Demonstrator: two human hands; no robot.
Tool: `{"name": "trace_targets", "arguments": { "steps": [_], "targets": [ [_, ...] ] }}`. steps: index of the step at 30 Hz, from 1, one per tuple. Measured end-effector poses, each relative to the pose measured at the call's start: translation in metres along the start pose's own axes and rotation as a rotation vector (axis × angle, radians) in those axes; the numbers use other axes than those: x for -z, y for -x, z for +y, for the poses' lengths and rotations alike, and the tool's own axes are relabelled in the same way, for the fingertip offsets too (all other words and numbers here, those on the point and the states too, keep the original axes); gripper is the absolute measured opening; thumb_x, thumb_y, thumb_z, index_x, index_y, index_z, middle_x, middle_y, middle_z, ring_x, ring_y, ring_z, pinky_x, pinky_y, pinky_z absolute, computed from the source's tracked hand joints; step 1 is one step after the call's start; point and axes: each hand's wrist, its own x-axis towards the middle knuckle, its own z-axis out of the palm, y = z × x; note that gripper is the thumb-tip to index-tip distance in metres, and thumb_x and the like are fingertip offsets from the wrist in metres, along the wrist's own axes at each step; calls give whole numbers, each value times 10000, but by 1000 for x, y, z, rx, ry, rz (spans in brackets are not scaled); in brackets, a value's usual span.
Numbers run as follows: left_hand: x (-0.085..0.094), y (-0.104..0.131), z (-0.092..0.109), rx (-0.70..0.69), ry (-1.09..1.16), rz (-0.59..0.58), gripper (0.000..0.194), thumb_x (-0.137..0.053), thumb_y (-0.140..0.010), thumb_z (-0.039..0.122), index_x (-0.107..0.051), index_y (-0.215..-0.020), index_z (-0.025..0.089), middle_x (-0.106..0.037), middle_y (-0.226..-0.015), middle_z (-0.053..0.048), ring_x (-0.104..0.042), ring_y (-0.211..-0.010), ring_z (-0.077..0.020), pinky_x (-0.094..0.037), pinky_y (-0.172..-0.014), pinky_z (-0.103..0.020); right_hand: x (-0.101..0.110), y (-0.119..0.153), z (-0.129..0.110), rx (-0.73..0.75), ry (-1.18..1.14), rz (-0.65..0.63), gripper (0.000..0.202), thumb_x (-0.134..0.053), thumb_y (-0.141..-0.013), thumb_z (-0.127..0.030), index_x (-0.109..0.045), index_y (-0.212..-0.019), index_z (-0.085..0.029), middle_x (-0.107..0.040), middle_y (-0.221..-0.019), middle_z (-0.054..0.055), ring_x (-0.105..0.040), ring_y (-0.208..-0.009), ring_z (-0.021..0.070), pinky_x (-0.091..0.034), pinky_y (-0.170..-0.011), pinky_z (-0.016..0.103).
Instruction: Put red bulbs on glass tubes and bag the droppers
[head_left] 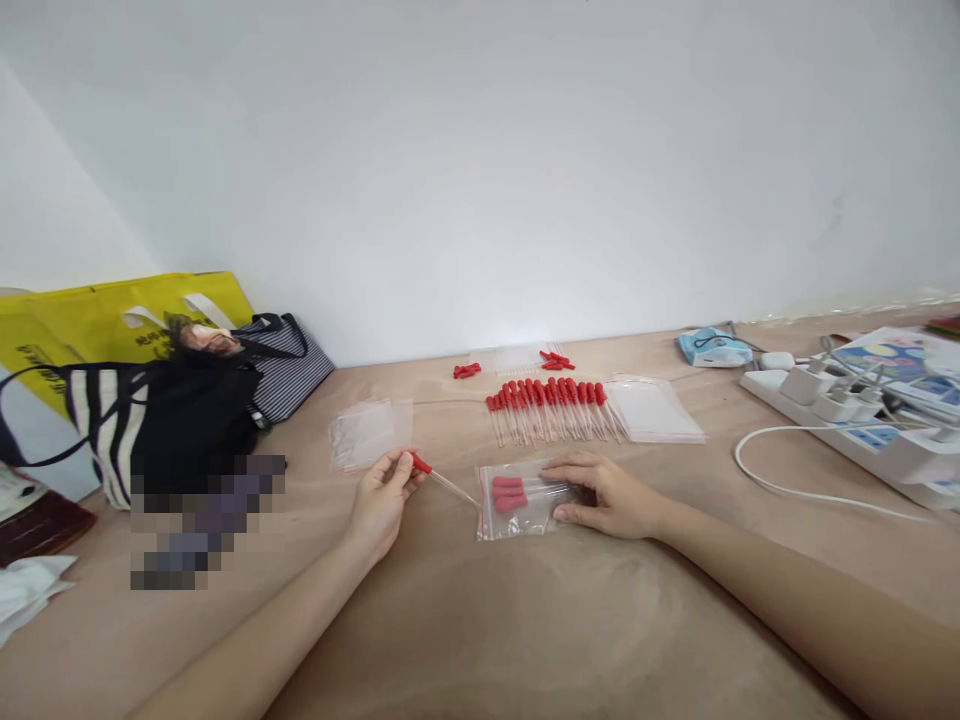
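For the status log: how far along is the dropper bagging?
Done: a few red-bulbed droppers look bagged, in the zip bag under the right hand.
In hand: another dropper, in the left hand, tip near that bag.
Remaining, apparently: the row of droppers behind, plus loose red bulbs.

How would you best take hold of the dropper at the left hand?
Probably pinch the dropper by its red bulb, coming from the left, as the left hand does: the bulb is thicker than the slim clear stem, which slants away right toward the bag.
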Motion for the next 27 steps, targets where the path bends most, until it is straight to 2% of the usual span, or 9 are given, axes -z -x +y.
{"name": "trace_targets", "arguments": {
  "steps": [5,8,11,14,16,20,24,27],
  "targets": [
    [-4,9,-1,15,-31,-43,401,-743,-484,398,-604,-754,136,-582,-667,16,-567,-614,-102,-485,-619,-224,1,0,-2,-5,2,-2,491,-527,-753,-473,-517,-1161,-201,-543,-1142,107,-495,-1044,227,-394,-887,396],
    [-3,16,-1,39,-109,-131,392,-720,-530,408,-597,-790,141,-611,-688,-2,-584,-650,-121,-485,-672,-252,1,0,-2,-4,9,-2,490,-525,-755,-472,-516,-1162,-199,-542,-1143,107,-491,-1050,226,-393,-891,394],
    [-1,20,1,9,-263,-312,317,-666,-617,397,-599,-806,151,-634,-736,-27,-592,-689,-144,-483,-707,-286,0,-1,-2,-3,14,6,488,-526,-752,-478,-519,-1158,-207,-548,-1135,102,-501,-1035,226,-401,-879,391],
    [1,24,4,-88,-457,-556,213,-636,-662,342,-607,-767,160,-627,-746,-26,-583,-689,-145,-483,-680,-279,0,-3,-2,1,15,14,481,-527,-752,-476,-526,-1149,-204,-551,-1131,100,-508,-1025,223,-406,-875,388],
    [0,27,5,-149,-544,-663,156,-623,-679,302,-605,-745,161,-610,-746,-23,-580,-687,-142,-484,-651,-265,-1,-5,-2,8,21,18,473,-527,-754,-469,-526,-1147,-205,-548,-1136,99,-507,-1029,222,-403,-878,389],
    [-9,33,2,-162,-549,-695,119,-612,-690,254,-576,-755,161,-588,-755,-13,-595,-673,-138,-499,-651,-272,-2,-7,-3,21,28,19,467,-526,-757,-461,-525,-1146,-202,-546,-1141,98,-509,-1029,219,-406,-877,385],
    [-16,34,-4,-182,-471,-692,148,-603,-696,222,-544,-817,160,-586,-831,-30,-587,-798,-159,-493,-722,-288,-2,-8,-4,36,34,20,464,-521,-761,-458,-526,-1142,-193,-557,-1127,96,-513,-1023,213,-405,-877,377],
    [-19,34,-5,-200,-487,-767,108,-547,-752,219,-527,-841,161,-581,-824,-30,-575,-787,-147,-488,-700,-274,-2,-8,-4,35,31,14,466,-515,-767,-455,-519,-1151,-192,-558,-1123,97,-511,-1022,212,-407,-873,373]
  ]
}}
